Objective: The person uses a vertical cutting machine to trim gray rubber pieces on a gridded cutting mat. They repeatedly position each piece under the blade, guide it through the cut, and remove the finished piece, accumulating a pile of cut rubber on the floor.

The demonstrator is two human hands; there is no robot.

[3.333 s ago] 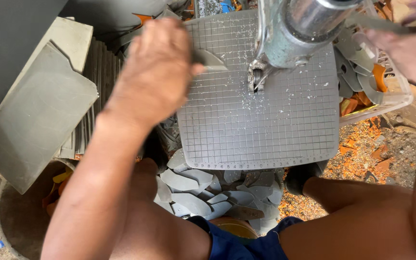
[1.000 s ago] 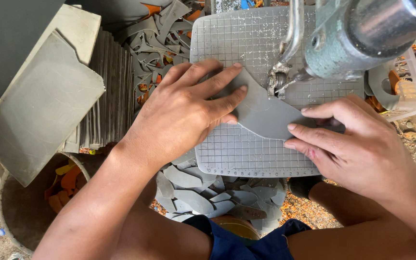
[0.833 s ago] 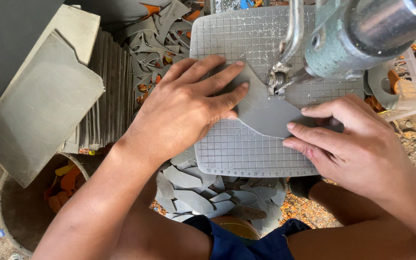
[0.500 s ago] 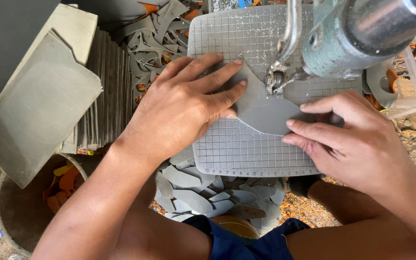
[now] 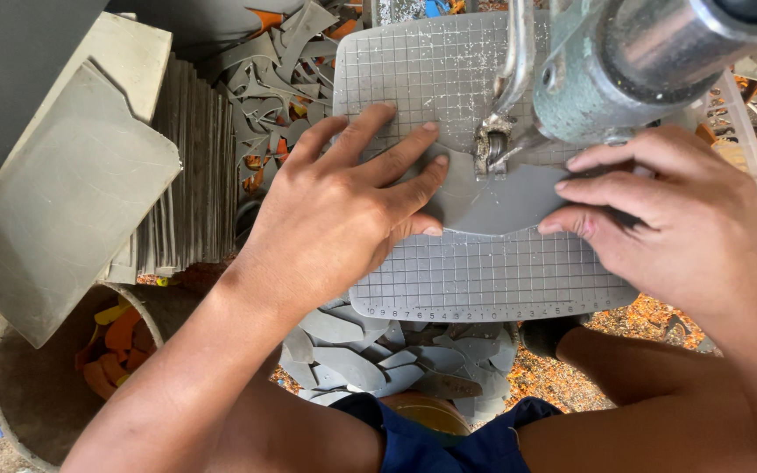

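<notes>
The grey sheet (image 5: 505, 197) is pressed flat on the gridded table (image 5: 484, 280), its long axis running left to right under the cutter (image 5: 494, 151). It is pinned between the left hand (image 5: 343, 210) and right hand (image 5: 668, 219), both spread open and gripping nothing, each equally near.

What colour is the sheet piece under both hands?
Plain grey, the sheet piece on the gridded table; head view shows it.
</notes>
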